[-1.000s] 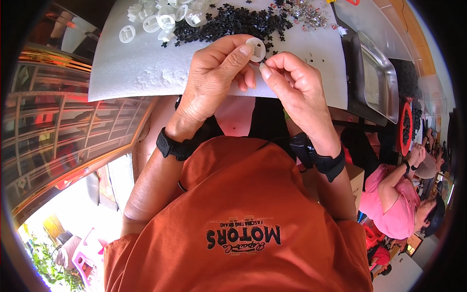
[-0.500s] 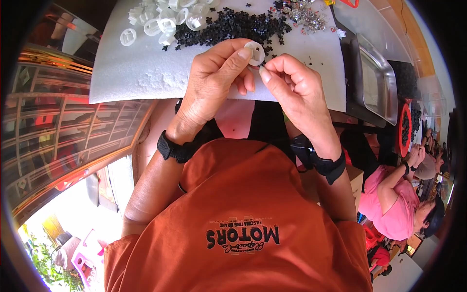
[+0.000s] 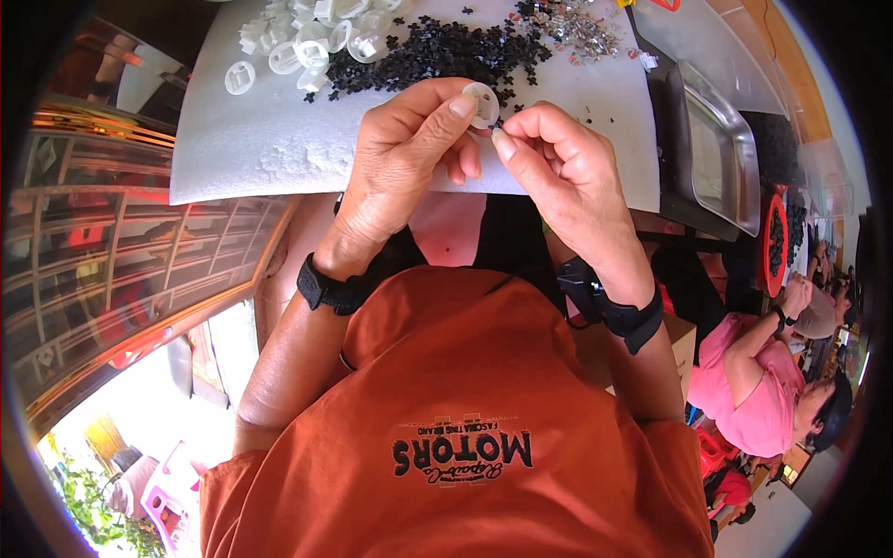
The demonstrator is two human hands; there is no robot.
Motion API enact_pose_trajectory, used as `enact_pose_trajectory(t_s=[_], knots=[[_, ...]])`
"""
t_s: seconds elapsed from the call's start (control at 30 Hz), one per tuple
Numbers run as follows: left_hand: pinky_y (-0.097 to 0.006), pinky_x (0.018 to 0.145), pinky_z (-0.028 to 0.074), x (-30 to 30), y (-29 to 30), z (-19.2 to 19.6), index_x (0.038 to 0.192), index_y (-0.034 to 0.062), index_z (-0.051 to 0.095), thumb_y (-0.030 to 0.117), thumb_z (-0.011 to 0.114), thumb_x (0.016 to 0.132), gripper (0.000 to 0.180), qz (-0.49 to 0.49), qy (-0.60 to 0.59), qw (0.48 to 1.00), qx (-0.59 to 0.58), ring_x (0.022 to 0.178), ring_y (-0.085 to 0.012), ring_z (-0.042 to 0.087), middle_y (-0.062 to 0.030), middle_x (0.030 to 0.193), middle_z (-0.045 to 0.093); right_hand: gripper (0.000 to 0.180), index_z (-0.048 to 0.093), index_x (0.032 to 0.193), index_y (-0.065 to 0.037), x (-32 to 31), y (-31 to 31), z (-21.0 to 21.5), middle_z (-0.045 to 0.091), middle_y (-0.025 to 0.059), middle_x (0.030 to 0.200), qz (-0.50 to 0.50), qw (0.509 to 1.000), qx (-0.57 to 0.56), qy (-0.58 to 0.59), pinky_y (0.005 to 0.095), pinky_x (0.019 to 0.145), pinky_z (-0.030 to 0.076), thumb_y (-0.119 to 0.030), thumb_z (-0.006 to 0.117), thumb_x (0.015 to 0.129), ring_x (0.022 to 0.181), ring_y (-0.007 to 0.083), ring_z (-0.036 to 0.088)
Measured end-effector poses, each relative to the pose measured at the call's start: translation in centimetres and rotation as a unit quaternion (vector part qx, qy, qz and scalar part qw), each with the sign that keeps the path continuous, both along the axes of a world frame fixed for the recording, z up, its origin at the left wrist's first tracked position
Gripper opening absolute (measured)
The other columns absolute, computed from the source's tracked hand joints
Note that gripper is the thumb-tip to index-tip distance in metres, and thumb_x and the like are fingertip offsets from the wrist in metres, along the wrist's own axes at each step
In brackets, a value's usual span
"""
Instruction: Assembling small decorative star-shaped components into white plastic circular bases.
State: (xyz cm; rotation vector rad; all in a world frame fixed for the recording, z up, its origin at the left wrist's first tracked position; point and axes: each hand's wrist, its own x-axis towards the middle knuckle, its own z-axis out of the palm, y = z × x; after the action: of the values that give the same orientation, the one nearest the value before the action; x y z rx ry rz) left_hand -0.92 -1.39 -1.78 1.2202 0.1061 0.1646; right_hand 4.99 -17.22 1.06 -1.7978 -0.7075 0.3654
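Between the thumb and forefinger of my left hand [image 3: 409,139] is a round white plastic disc [image 3: 485,104] with cut-outs in its face. My right hand [image 3: 565,158] pinches close by the disc's lower right edge. A tiny dark piece [image 3: 495,126] shows at its fingertips, apparently one of the small black parts. Both hands are above the near part of the white-covered table [image 3: 270,153]. Just beyond them lies a heap of small black cross-shaped parts [image 3: 437,56].
White plastic pieces [image 3: 312,51] are piled at the far left, small shiny metal parts [image 3: 581,33] at the far right. A metal tray [image 3: 712,149] stands right of the table. Farther right, a person in pink [image 3: 749,381] sits near a red tray [image 3: 772,244] of black parts.
The view has shifted slightly. My hands keep nearly the same pose, the left still gripping the disc and the right pinching at its edge; the disc is turned a little.
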Motion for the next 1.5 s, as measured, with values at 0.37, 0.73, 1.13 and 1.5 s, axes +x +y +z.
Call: enact_pose_trajectory(t_s=[0.37, 0.73, 1.13, 1.5], knots=[[-0.02, 0.055, 0.044, 0.0, 0.0, -0.1, 0.11, -0.0012, 0.059, 0.022, 0.051, 0.097, 0.028, -0.004, 0.001, 1.0, -0.005, 0.06, -0.0068, 0.054, -0.0017, 0.07, 0.058, 0.008, 0.055, 0.086, 0.002, 0.0, 0.2, 0.5, 0.056, 0.0029, 0.075, -0.002, 1.0, 0.014, 0.01, 0.0231, 0.057, 0.045, -0.005, 0.059, 0.087, 0.063, 0.0064, 0.052], [-0.02, 0.055, 0.044, 0.0, 0.1, 0.0, 0.111, -0.0012, 0.058, 0.021, 0.05, 0.097, 0.028, -0.003, 0.006, 1.0, -0.004, 0.06, -0.0076, 0.055, -0.0028, 0.069, 0.058, 0.007, 0.055, 0.087, 0.002, 0.0, 0.4, 0.9, 0.058, 0.0036, 0.077, 0.013, 1.0, 0.018, 0.002, 0.023, 0.059, 0.046, -0.005, 0.059, 0.088, 0.066, 0.0067, 0.055], [-0.021, 0.055, 0.046, 0.2, 0.2, -0.3, 0.112, -0.0023, 0.058, 0.024, 0.05, 0.097, 0.031, -0.013, -0.014, 1.0, -0.022, 0.061, -0.0085, 0.055, -0.0069, 0.087, 0.063, 0.01, 0.059, 0.088, 0.001, 0.9, 0.1, 1.5, 0.057, -0.0015, 0.07, 0.008, 1.0, 0.011, 0.002, 0.02, 0.05, 0.038, -0.009, 0.061, 0.088, 0.058, 0.0019, 0.045], [-0.022, 0.055, 0.047, 0.1, 0.4, -0.3, 0.116, -0.0031, 0.056, 0.02, 0.048, 0.098, 0.031, -0.028, -0.018, 0.999, -0.033, 0.063, -0.0094, 0.055, -0.0095, 0.096, 0.064, 0.012, 0.06, 0.087, 0.0, 2.0, -1.1, 2.1, 0.053, -0.005, 0.071, -0.009, 0.991, 0.069, 0.111, 0.0183, 0.052, 0.033, -0.012, 0.061, 0.09, 0.062, 0.0007, 0.042]])
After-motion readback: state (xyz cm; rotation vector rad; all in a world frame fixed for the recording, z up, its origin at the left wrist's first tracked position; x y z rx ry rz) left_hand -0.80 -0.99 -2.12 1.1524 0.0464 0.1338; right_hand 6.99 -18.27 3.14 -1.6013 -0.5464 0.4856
